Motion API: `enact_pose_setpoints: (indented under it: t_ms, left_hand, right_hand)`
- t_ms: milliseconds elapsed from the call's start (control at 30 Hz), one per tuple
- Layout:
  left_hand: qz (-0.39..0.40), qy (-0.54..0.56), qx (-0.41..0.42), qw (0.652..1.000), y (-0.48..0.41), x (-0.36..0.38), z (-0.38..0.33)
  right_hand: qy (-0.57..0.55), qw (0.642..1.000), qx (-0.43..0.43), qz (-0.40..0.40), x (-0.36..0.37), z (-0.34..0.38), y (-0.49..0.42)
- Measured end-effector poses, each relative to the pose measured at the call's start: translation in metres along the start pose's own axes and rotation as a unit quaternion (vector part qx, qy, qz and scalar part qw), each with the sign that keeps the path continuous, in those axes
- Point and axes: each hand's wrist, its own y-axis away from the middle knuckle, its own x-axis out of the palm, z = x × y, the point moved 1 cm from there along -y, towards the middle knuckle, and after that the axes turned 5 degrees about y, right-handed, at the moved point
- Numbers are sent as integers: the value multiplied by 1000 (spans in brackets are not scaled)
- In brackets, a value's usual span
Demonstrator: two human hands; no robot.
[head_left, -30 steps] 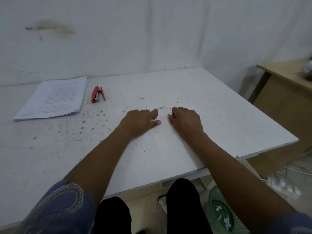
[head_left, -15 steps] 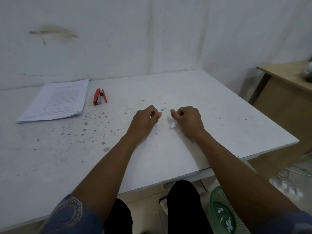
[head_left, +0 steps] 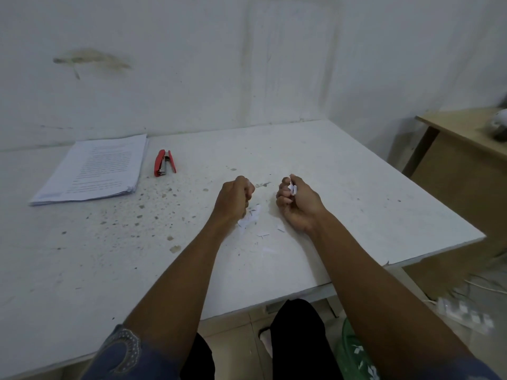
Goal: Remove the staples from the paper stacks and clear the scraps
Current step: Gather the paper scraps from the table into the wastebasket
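Observation:
Both my hands are lifted a little above the middle of the white table (head_left: pixel 356 187). My right hand (head_left: pixel 297 204) is curled round a few small white paper scraps (head_left: pixel 292 187) that stick out between thumb and fingers. My left hand (head_left: pixel 234 200) is closed in a fist, with a bit of white showing at its fingertips. Loose scraps (head_left: pixel 251 218) lie on the table between and below the hands. A stack of printed paper (head_left: pixel 93 168) lies at the far left. Beside it is a red stapler (head_left: pixel 164 163).
A green bin (head_left: pixel 354 355) holding paper bits stands on the floor by my right knee. A wooden desk (head_left: pixel 463 160) stands to the right, with a white power strip (head_left: pixel 463 314) and cable on the floor. The wall runs behind the table.
My hands went from lying flat on the table to curling up and lifting apart, gathering scraps. Several scraps now lie uncovered between them.

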Motion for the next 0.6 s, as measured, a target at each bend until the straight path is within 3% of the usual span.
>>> enact_pose_setpoints:
  t_ms: [200,267,333,433,600]
  left_hand:
    - [-19,-198,132,971,3,-7,0]
    - [-16,-167,121,978,3,-11,1]
    - [3,-70,68,995,4,-12,1]
    - [17,22,7,1000,4,-9,-1]
    - [7,2,4,1000,7,-2,-5]
  right_hand:
    - [107,994,-35,-10,3,2,5]
    - [173,983,-50,-27,6,4,11]
    - [235,969,-62,-39,8,5,14]
    - [271,959,-63,-49,12,6,15]
    - [222,973,-38,-45,12,8,15]
